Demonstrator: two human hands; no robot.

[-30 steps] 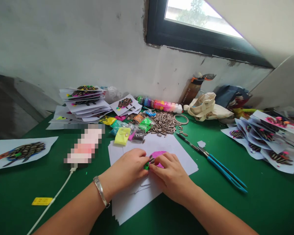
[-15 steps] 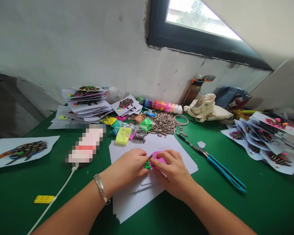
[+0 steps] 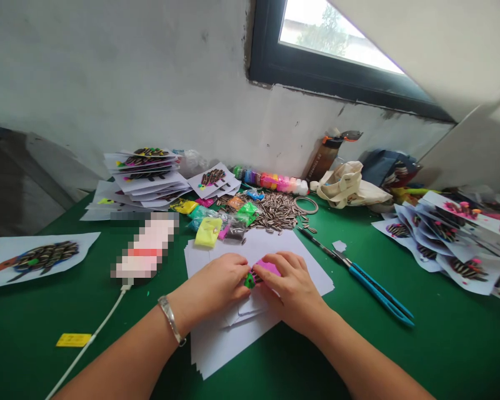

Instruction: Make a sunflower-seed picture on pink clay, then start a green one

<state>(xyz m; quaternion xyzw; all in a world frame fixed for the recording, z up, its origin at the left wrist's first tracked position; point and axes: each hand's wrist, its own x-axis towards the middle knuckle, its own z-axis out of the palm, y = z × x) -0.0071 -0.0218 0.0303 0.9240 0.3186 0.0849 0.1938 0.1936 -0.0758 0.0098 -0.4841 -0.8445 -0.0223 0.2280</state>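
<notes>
While your left hand [image 3: 216, 283] and right hand [image 3: 294, 289] meet over the white paper stack [image 3: 233, 339], the pink clay patch [image 3: 269, 268] lies under their curled fingertips. A green clay bit [image 3: 249, 281] sits between both thumbs; whether either pinches it, you cannot tell.

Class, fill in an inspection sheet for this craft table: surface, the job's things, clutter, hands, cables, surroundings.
Surface: green table.
Job's things: pink clay patch with seeds on white paper stack; sunflower seed pile.
Clutter: clay bags, blue-handled scissors, finished seed pictures, cloth bag, bottle.
Hands: left hand and right hand pressing at the clay; bracelet on the left wrist.
Cables: white cable across the table.
Surroundings: scuffed white wall, dark-framed window.
</notes>
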